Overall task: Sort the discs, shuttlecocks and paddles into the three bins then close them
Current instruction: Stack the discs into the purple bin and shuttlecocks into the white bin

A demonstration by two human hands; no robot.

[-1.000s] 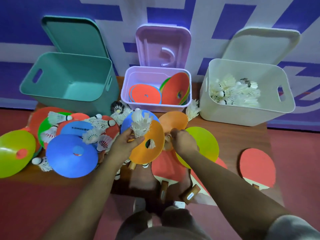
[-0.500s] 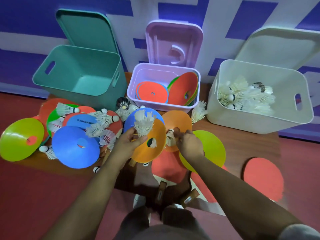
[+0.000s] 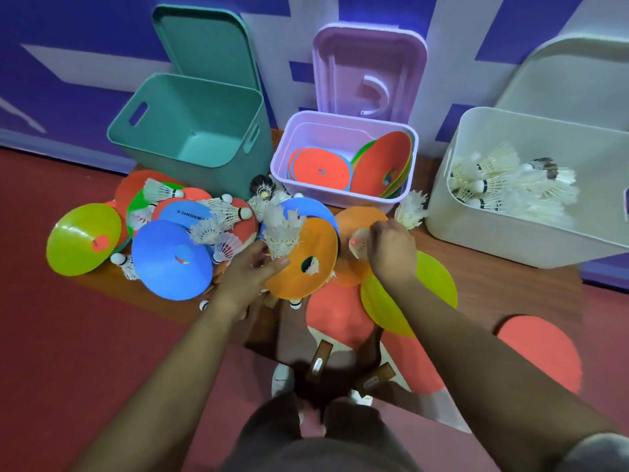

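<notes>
Lifting clear of the orange disc [image 3: 354, 229] it lay on half a second ago, a shuttlecock [image 3: 358, 242] is now pinched in the right hand [image 3: 391, 255]. The left hand [image 3: 252, 277] still clamps a shuttlecock bunch [image 3: 284, 231] against another orange disc [image 3: 304, 264]. Next stop, probably, the white bin [image 3: 476, 233] beyond (already holding shuttlecocks).

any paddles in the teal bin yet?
No, the teal bin shows only its bare floor; the paddles lie on the table.

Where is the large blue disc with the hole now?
In the head view, the blue disc lies left of centre on the pile, between the yellow-green disc and the left hand.
</notes>
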